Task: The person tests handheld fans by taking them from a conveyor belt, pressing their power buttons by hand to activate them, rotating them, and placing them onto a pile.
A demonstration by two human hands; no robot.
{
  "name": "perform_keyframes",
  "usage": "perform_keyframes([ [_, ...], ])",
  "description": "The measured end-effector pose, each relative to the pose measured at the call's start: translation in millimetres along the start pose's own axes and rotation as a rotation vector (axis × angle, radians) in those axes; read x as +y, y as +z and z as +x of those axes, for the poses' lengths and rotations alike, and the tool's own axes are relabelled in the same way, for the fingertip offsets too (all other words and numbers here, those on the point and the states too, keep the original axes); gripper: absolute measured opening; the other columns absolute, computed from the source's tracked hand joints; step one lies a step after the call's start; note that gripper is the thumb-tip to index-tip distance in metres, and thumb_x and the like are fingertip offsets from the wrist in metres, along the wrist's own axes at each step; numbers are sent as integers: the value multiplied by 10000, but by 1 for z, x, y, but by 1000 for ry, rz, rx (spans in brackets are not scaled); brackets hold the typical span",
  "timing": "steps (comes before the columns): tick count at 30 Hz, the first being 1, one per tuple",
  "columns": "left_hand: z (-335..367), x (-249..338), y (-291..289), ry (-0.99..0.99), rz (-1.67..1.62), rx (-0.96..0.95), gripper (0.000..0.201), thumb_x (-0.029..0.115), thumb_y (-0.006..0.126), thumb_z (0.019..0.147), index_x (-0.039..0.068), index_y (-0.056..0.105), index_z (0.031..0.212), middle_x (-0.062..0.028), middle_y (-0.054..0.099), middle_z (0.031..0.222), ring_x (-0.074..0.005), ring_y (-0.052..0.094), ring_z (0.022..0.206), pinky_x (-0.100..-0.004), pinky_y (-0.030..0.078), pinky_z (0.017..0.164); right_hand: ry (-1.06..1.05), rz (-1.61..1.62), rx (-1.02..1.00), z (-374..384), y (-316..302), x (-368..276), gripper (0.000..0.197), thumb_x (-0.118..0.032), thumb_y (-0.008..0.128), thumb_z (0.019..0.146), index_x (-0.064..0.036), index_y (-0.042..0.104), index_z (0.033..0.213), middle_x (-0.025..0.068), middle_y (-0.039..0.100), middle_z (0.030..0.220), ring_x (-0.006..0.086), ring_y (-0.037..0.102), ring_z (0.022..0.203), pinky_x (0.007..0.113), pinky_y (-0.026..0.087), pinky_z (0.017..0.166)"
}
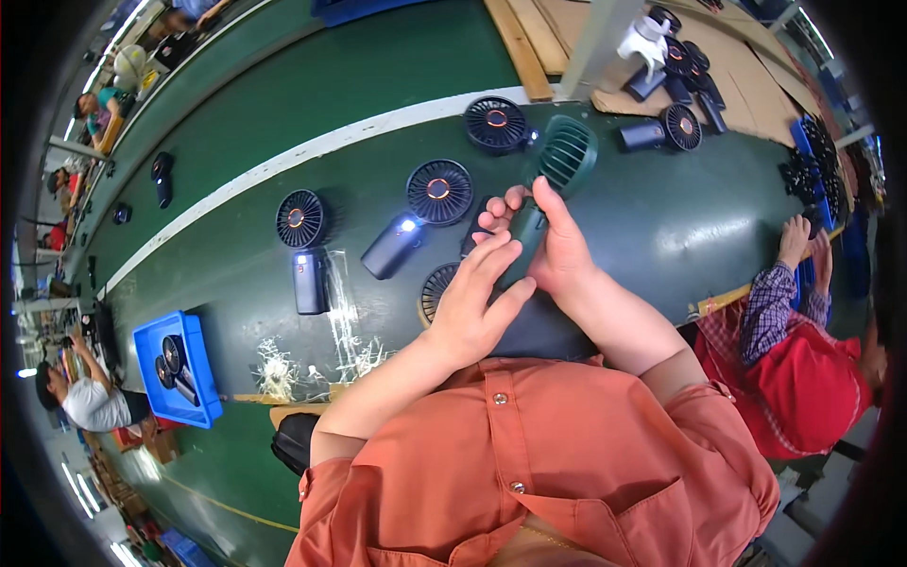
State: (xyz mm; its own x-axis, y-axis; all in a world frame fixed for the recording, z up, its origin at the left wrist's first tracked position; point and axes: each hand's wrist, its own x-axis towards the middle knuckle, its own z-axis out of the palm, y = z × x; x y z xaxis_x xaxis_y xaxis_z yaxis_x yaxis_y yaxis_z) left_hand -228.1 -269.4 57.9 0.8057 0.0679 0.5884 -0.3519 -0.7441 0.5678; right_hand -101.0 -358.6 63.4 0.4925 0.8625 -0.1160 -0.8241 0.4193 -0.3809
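A dark green handheld fan (567,156) with a slatted oval head is held up over the bench, its head pointing away from me. My right hand (565,248) wraps its handle, thumb along the front and fingertips curling round the left side. The fingers and thumb of my left hand (472,304) close on the lower handle, whose bottom end they partly cover. Just left of my hands lies a black folding fan (440,191) with its light glowing on the body. Another black fan (438,291) is partly hidden behind my left hand.
More black fans (300,219) lie on the green bench (661,198), one at the far edge (496,125). Several are heaped on cardboard (756,94) at far right, near a grey post (590,57). A blue tray (151,378) holds fans at left. A red-clad co-worker (803,397) works at right.
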Motion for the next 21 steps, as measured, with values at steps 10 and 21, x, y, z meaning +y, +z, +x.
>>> perform_keyframes([
  [10, 0, 0, 8, 152, 115, -8, 329, 2, 736, 630, 81, 630, 932, -152, 499, 1173, -363, 511, 1097, -441, 460, 872, -19, -68, -87, -7, -26, -3, 327, -411, 530, 914, -85, 559, 901, 95, 591, 971, 254, 579, 980, 406, 470, 865],
  [21, 7, 5, 11, 248, 159, 21, 232, 67, 676, 704, 68, 644, 935, -121, 512, 1181, -314, 502, 1082, -375, 498, 833, 41, -88, -325, -5, -33, -9, 529, -561, 595, 817, -78, 509, 1015, 120, 548, 1027, 266, 524, 1014, 418, 423, 903],
])
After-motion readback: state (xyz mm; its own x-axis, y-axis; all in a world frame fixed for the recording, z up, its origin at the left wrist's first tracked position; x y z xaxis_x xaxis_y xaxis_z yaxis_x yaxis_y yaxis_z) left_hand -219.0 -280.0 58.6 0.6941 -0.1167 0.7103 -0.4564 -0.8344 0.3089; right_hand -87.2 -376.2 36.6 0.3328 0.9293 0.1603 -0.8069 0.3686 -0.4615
